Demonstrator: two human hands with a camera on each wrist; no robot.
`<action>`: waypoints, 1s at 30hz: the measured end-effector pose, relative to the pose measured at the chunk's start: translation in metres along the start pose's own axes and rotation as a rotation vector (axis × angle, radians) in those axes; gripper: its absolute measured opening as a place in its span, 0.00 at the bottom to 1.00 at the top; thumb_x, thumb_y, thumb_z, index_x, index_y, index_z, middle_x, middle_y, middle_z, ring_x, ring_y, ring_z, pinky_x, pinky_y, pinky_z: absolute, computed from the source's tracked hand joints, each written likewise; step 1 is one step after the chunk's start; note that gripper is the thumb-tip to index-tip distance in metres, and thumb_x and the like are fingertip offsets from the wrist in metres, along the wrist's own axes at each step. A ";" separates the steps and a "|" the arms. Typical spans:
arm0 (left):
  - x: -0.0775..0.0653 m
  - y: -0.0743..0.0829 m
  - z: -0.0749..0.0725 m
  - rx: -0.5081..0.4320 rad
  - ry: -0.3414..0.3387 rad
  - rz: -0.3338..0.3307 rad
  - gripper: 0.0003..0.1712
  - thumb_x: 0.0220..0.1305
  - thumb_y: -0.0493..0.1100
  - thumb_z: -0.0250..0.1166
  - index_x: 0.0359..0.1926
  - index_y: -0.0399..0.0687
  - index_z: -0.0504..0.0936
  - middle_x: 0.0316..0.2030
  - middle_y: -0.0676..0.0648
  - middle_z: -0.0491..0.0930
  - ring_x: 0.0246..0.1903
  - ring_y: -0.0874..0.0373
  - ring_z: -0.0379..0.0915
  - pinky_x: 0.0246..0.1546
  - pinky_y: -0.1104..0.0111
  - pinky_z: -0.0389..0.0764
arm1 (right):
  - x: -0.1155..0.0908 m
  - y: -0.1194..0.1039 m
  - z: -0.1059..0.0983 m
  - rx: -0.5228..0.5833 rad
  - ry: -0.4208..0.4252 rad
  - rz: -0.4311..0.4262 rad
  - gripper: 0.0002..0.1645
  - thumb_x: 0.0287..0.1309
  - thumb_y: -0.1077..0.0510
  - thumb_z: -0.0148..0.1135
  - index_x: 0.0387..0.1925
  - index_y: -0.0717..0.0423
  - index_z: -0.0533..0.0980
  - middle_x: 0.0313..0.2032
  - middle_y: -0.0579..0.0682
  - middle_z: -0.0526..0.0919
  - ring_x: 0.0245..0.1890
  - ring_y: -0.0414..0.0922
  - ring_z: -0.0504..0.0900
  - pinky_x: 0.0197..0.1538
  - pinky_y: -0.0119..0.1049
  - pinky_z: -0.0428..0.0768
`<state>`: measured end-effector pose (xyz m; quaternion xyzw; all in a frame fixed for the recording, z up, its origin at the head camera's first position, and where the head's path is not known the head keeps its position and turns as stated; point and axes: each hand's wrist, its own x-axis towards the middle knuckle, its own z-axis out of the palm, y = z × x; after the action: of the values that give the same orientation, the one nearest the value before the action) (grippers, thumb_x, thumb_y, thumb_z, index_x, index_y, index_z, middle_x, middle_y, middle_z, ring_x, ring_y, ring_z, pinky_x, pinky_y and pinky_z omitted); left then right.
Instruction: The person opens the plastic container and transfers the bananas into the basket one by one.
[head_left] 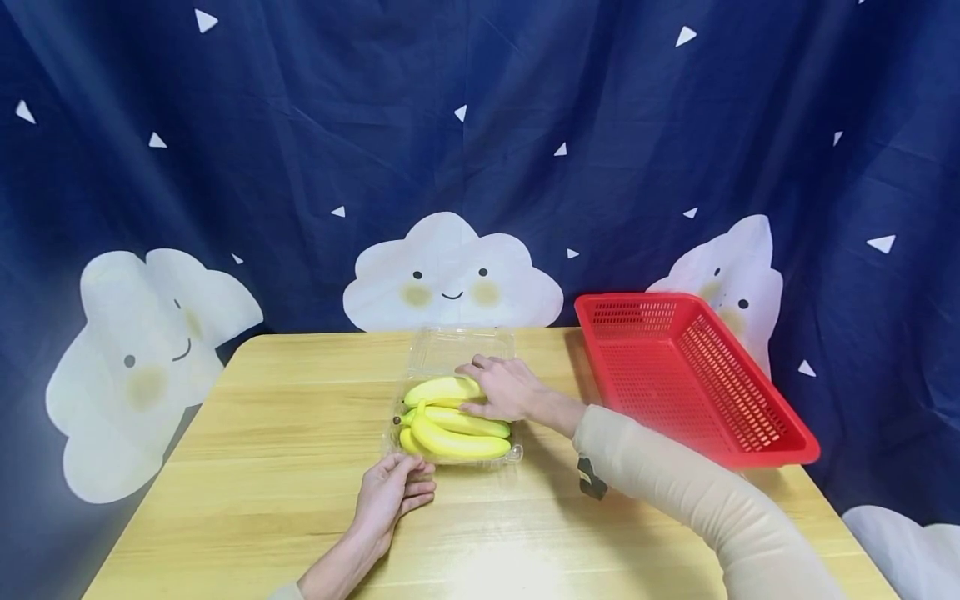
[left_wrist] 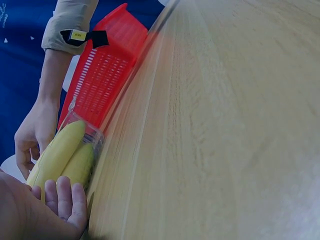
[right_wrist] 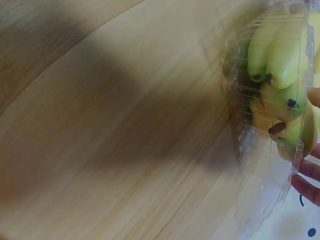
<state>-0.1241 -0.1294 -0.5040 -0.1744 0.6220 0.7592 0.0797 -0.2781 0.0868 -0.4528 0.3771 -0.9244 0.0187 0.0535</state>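
Yellow bananas lie in an open clear plastic clamshell box, its lid folded back toward the curtain. My right hand reaches over the box from the right and grips the farthest banana, thumb on its near side and fingers over the far side. In the right wrist view, dark banana tips show through the box's side wall. My left hand holds the near left corner of the box by its rim, the other fingers loosely bent; the left wrist view shows them beside the bananas.
A red perforated plastic basket stands to the right of the box, along the table's right side, behind my right forearm. The wooden table ends at a dark blue curtain with white clouds.
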 end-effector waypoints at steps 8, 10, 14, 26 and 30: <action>0.001 0.001 -0.002 0.000 -0.007 0.006 0.08 0.76 0.41 0.59 0.44 0.40 0.81 0.36 0.48 0.91 0.30 0.61 0.87 0.37 0.69 0.93 | 0.005 0.001 0.005 -0.006 0.003 0.003 0.39 0.64 0.29 0.65 0.69 0.42 0.75 0.52 0.47 0.82 0.39 0.44 0.85 0.22 0.28 0.73; 0.000 0.001 -0.002 0.001 -0.009 0.005 0.08 0.76 0.41 0.59 0.44 0.40 0.81 0.37 0.49 0.91 0.30 0.61 0.87 0.37 0.69 0.93 | 0.006 0.000 0.006 -0.019 -0.001 0.002 0.38 0.64 0.30 0.65 0.69 0.42 0.75 0.51 0.47 0.82 0.38 0.43 0.84 0.23 0.28 0.73; -0.001 0.001 -0.002 0.004 -0.014 0.002 0.09 0.76 0.41 0.58 0.44 0.40 0.81 0.37 0.49 0.91 0.30 0.61 0.87 0.37 0.68 0.93 | 0.008 0.000 0.007 -0.037 0.001 -0.005 0.36 0.63 0.31 0.66 0.66 0.42 0.77 0.49 0.46 0.81 0.37 0.42 0.83 0.22 0.29 0.73; 0.000 0.000 -0.002 -0.007 -0.012 0.002 0.08 0.75 0.41 0.59 0.43 0.41 0.81 0.36 0.49 0.91 0.30 0.61 0.87 0.37 0.68 0.93 | 0.008 0.001 0.008 -0.037 0.030 -0.013 0.33 0.62 0.33 0.69 0.63 0.42 0.79 0.45 0.45 0.80 0.32 0.40 0.80 0.20 0.29 0.71; 0.001 0.000 -0.002 -0.005 -0.013 0.002 0.08 0.76 0.41 0.59 0.44 0.41 0.81 0.36 0.50 0.91 0.30 0.61 0.87 0.37 0.68 0.93 | 0.009 0.002 0.007 -0.049 0.040 -0.028 0.33 0.62 0.34 0.69 0.63 0.43 0.79 0.44 0.45 0.80 0.31 0.40 0.79 0.19 0.28 0.70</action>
<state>-0.1244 -0.1310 -0.5046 -0.1689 0.6199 0.7618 0.0827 -0.2862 0.0813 -0.4589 0.3880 -0.9180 0.0029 0.0814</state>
